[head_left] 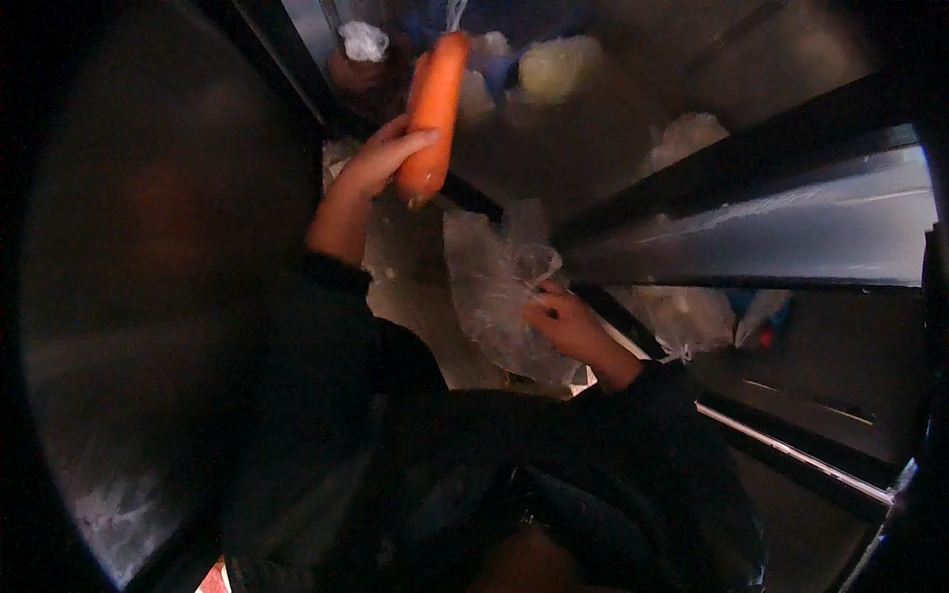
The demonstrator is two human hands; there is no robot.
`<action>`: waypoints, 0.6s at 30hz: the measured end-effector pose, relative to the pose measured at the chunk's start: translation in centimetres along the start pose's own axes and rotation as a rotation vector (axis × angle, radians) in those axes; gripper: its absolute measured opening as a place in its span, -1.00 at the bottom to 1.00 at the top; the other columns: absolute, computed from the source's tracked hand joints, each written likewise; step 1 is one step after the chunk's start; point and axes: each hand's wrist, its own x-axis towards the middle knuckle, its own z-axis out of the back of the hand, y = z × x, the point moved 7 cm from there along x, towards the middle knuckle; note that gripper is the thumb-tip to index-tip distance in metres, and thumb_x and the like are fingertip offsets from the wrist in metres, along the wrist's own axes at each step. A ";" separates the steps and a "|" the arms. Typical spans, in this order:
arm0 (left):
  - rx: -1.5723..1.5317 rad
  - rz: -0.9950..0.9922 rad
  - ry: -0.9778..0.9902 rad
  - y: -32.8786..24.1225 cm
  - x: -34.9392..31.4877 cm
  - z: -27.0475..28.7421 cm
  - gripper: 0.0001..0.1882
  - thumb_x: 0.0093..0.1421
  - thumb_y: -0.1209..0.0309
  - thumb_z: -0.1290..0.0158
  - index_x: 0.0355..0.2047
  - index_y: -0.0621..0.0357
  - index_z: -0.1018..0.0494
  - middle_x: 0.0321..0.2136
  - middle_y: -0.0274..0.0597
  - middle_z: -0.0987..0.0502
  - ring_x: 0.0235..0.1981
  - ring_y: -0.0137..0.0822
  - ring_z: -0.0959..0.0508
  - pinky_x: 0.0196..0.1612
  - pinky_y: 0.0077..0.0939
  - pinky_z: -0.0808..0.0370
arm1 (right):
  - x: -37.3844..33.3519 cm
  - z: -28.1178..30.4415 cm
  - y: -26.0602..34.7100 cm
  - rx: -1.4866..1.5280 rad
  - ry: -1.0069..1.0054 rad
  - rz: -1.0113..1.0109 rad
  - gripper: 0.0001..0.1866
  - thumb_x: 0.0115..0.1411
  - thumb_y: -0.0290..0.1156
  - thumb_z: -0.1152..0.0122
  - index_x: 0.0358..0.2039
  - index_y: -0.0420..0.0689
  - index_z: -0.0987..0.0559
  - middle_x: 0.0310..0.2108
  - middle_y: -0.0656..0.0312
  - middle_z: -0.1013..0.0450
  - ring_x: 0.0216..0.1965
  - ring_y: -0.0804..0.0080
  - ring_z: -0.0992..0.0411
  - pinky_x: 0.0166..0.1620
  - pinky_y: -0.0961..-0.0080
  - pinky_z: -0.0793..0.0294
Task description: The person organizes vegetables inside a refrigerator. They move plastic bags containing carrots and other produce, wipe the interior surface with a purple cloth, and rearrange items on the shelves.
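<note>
Raised at the upper middle, my left hand [381, 163] is closed around a thick orange carrot [438, 114], its thumb lying across the front. The carrot stands nearly upright, with its blunt lower end just below the thumb. Lower and to the right, my right hand [573, 331] pinches a crumpled clear plastic bag [484, 282] near its gathered top. The bag hangs down beside the fingers, and whether anything is in it I cannot tell.
Behind the carrot, a pale yellowish item [559, 69] and a white knotted bag [364, 42] sit in a dim compartment. A dark-framed glossy panel [761, 222] slants in from the right. Below it lie filled clear bags [682, 321]. A large dark panel [148, 267] stands at left.
</note>
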 end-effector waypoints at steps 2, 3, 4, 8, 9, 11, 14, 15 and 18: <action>0.441 0.018 0.140 0.8 3.2 -2.1 -0.38 0.02 0.15 -0.18 0.03 0.23 -0.33 -0.13 -0.09 -0.48 -0.10 -0.23 -0.47 -0.06 -0.37 -0.42 | -2.4 0.0 -2.1 0.126 -0.015 -0.083 -0.75 0.20 -0.31 -0.08 -0.28 -0.26 -0.54 -0.08 0.17 -0.33 -0.14 0.37 -0.36 -0.15 0.47 -0.38; 0.709 0.015 0.206 0.0 4.5 -3.5 -0.35 -0.03 0.16 -0.20 0.04 0.25 -0.34 -0.14 -0.02 -0.50 -0.05 -0.21 -0.46 -0.04 -0.39 -0.40 | -2.9 0.2 -2.9 0.157 -0.057 -0.016 -0.75 0.21 -0.32 -0.07 -0.27 -0.27 -0.53 -0.06 0.19 -0.32 -0.14 0.40 -0.35 -0.14 0.49 -0.37; 0.954 -0.046 0.212 0.4 5.6 -4.7 -0.33 -0.05 0.16 -0.21 0.06 0.20 -0.33 -0.12 -0.02 -0.49 -0.04 -0.18 -0.46 -0.04 -0.37 -0.40 | -3.3 0.4 -3.3 0.189 -0.096 0.052 -0.74 0.21 -0.34 -0.06 -0.25 -0.29 -0.53 -0.05 0.21 -0.31 -0.15 0.44 -0.35 -0.14 0.51 -0.36; 1.338 -0.126 0.203 2.4 8.4 -8.9 -0.27 -0.06 0.23 -0.19 0.17 -0.23 -0.23 0.09 -0.04 -0.32 0.10 -0.04 -0.33 0.07 -0.23 -0.32 | -3.8 -0.3 -3.0 0.217 -0.145 0.078 -0.80 0.19 -0.40 -0.08 -0.34 -0.31 -0.53 -0.01 0.21 -0.29 -0.26 0.59 -0.34 -0.27 0.64 -0.32; 1.285 -0.091 0.195 2.9 8.5 -9.5 -0.24 -0.05 0.26 -0.17 0.21 -0.40 -0.18 0.18 -0.06 -0.23 0.16 0.01 -0.27 0.12 -0.18 -0.29 | -4.2 -0.2 -2.3 0.219 -0.134 0.095 -0.81 0.19 -0.41 -0.08 -0.33 -0.31 -0.52 0.00 0.21 -0.28 -0.25 0.58 -0.33 -0.26 0.64 -0.32; 1.356 -0.156 0.207 3.9 9.3 -10.7 -0.29 -0.01 0.29 -0.11 0.17 -0.58 -0.17 0.22 -0.20 -0.17 0.18 -0.01 -0.24 0.14 -0.18 -0.26 | -4.6 0.0 -1.9 0.198 -0.130 0.133 -0.81 0.19 -0.42 -0.07 -0.32 -0.30 -0.52 0.00 0.21 -0.28 -0.22 0.55 -0.33 -0.22 0.61 -0.32; 1.457 -0.266 0.210 5.2 11.1 -12.2 -0.32 0.05 0.32 -0.03 0.12 -0.84 -0.16 0.28 -0.41 -0.06 0.21 -0.05 -0.20 0.18 -0.18 -0.22 | -4.8 0.5 -1.7 0.160 -0.156 0.172 -0.81 0.20 -0.42 -0.07 -0.30 -0.30 -0.52 0.00 0.21 -0.28 -0.18 0.53 -0.31 -0.16 0.57 -0.33; 1.464 -0.314 0.191 5.2 11.5 -12.4 -0.34 0.02 0.29 -0.05 0.11 -0.75 -0.19 0.26 -0.38 -0.08 0.20 -0.04 -0.21 0.16 -0.13 -0.21 | -4.9 0.6 -1.4 0.167 -0.173 0.170 -0.81 0.20 -0.41 -0.07 -0.29 -0.29 -0.52 0.00 0.21 -0.28 -0.17 0.52 -0.31 -0.14 0.57 -0.33; 1.431 -0.491 0.084 4.8 11.3 -13.6 -0.32 -0.12 0.13 -0.21 0.10 -0.28 -0.33 0.17 -0.15 -0.17 0.11 0.03 -0.26 0.10 0.06 -0.18 | -5.6 0.3 -2.9 0.162 -0.118 0.027 -0.78 0.19 -0.39 -0.08 -0.28 -0.30 -0.53 0.04 0.18 -0.28 -0.12 0.47 -0.33 -0.11 0.53 -0.35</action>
